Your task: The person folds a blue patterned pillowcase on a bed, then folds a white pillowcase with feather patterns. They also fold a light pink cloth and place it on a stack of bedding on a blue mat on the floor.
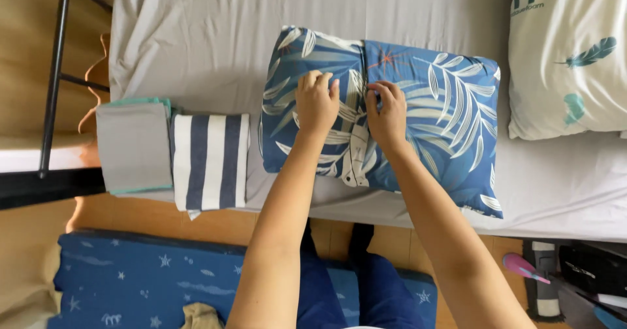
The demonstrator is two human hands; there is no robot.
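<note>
Both hands, left hand (316, 100) and right hand (386, 112), pinching leaf-print pillowcase (450, 113) opening mid-pillow; folded striped cloth (210, 160) left; closing unfinished

White pillow (568, 55) cut off at right edge.

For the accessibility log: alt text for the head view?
Both hands, left hand and right hand, press on a blue leaf-print pillow lying on a grey-sheeted bed. Beside it sit a striped folded cloth and a grey folded cloth.
</note>
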